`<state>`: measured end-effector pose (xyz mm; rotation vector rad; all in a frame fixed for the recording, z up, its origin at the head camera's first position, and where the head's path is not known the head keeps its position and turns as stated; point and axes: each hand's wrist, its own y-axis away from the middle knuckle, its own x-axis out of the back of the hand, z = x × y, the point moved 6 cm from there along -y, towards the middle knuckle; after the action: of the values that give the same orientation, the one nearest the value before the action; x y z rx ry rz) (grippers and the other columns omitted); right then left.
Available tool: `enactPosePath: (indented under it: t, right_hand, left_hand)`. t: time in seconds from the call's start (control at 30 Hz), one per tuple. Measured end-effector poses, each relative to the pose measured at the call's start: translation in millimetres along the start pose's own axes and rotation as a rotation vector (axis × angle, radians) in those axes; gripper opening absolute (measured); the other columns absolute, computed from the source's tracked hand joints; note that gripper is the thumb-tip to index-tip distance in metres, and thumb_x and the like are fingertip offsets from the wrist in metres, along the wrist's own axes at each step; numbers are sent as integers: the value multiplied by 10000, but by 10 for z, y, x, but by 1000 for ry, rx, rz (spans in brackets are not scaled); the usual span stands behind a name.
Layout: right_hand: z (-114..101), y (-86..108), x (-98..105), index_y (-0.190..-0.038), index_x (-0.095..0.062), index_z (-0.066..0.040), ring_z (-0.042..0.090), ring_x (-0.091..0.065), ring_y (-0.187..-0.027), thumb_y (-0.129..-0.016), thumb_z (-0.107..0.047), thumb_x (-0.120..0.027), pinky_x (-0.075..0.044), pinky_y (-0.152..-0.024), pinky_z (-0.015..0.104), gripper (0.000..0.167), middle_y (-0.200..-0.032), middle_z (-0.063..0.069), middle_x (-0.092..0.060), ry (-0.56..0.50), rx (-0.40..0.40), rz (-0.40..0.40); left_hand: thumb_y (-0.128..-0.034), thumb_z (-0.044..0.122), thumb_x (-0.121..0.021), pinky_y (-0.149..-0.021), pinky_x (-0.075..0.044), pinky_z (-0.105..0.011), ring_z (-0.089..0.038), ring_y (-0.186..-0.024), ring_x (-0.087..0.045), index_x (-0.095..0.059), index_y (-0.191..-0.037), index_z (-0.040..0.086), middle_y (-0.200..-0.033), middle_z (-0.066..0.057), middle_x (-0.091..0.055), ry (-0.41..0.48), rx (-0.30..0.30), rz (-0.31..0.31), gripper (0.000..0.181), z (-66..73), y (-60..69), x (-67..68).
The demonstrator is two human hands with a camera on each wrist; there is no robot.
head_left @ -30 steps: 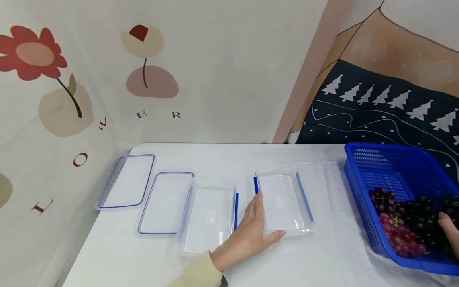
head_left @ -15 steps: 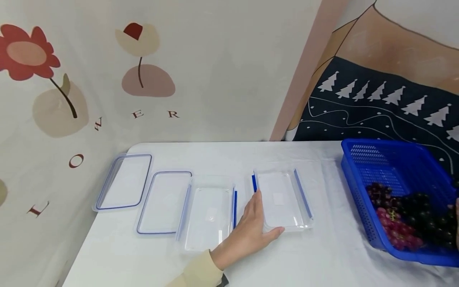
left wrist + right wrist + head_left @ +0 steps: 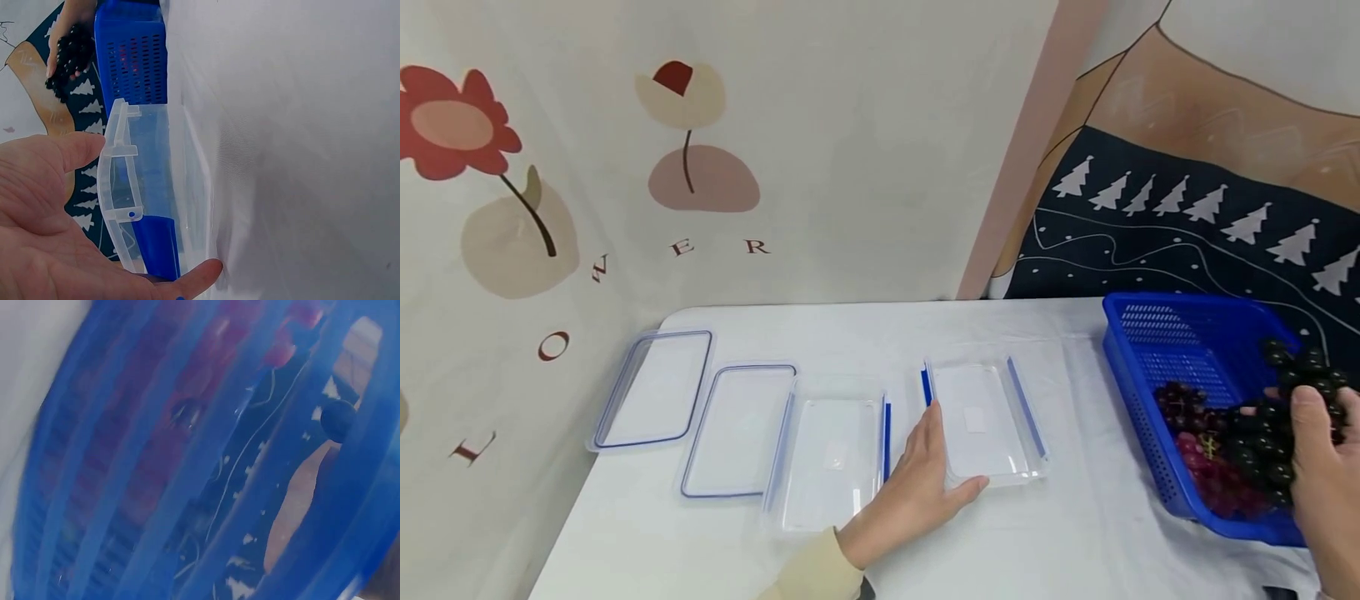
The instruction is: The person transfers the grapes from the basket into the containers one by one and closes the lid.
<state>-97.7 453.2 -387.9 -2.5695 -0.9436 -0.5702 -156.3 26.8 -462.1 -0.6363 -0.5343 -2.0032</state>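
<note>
My right hand [image 3: 1318,479] holds a bunch of black grapes [image 3: 1311,367] at the right side of the blue basket [image 3: 1123,392]; its lower end overlaps the other grapes, so I cannot tell whether they touch. In the left wrist view the bunch [image 3: 74,53] hangs from the fingers. My left hand [image 3: 917,483] lies against the near left corner of a clear plastic food container [image 3: 988,408], fingers extended along its side and thumb at its front. The right wrist view mostly shows the blurred basket wall [image 3: 206,456]; the bunch is barely visible there.
Inside the basket lie red grapes [image 3: 1221,487] and dark purple grapes [image 3: 1180,404]. A second clear container [image 3: 835,458] stands left of the first. Two clear lids, one nearer [image 3: 737,433] and one farther [image 3: 655,387], lie on the white table [image 3: 1075,533].
My right hand has come back into view, with the black grapes lifted higher at the basket's right side. The head view has shifted a little. My left hand stays at the container.
</note>
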Motion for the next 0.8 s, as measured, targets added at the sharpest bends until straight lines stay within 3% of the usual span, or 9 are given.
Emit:
enactPosePath:
  t: [0.13, 0.2, 0.33, 0.43, 0.63, 0.8]
  right_hand:
    - [-198, 88, -210, -1489, -602, -212, -87, -691, -860, -1173, -272, -519, -527, -701, 61, 333, -1145, -176, -707, -179, 116, -35]
    - [-281, 146, -315, -1440, -651, -172, -46, -728, -834, -1155, -243, -566, -555, -692, 91, 306, -1099, -144, -742, -264, 147, -52]
    - [-374, 269, -569, -1466, -636, -98, 56, -781, -795, -1127, -186, -628, -600, -643, 166, 350, -1111, 11, -775, -499, 104, -174]
    - [-456, 377, -769, -1500, -609, -99, 90, -788, -798, -1125, -178, -634, -615, -652, 193, 384, -1135, 45, -764, -538, 107, -256]
    - [-634, 620, -1153, -1583, -542, -149, 90, -783, -824, -1138, -242, -612, -624, -697, 211, 460, -1194, -11, -735, -437, 159, -371]
    - [-769, 777, -1497, -1586, -520, -97, 100, -777, -827, -1157, -238, -571, -629, -701, 234, 454, -1175, -48, -738, -390, 229, -463]
  left_hand:
    - [-1031, 530, -732, -1260, -258, -610, -453, -1632, -140, 13, -1724, -31, -1778, -299, -62, 19, -1, -4, 1161, -10, -3, -3]
    - [-1032, 523, -734, -1264, -246, -609, -454, -1633, -133, 12, -1723, -35, -1776, -302, -63, 27, -1, -2, 1159, -13, 2, -2]
    - [-1032, 509, -740, -1269, -238, -605, -457, -1631, -133, 10, -1721, -40, -1773, -308, -65, 36, -3, 1, 1157, -11, 10, -1]
    - [-1032, 507, -740, -1263, -249, -607, -458, -1630, -140, 10, -1722, -38, -1773, -309, -67, 30, -6, 3, 1156, -11, 3, -2]
    - [-1025, 509, -746, -1266, -251, -598, -449, -1631, -151, 15, -1725, -27, -1777, -299, -65, 21, -1, 5, 1165, -14, -9, -4]
    - [-1025, 495, -753, -1266, -248, -598, -454, -1628, -153, 19, -1725, -27, -1775, -304, -59, 30, 2, 3, 1166, -16, -3, -10]
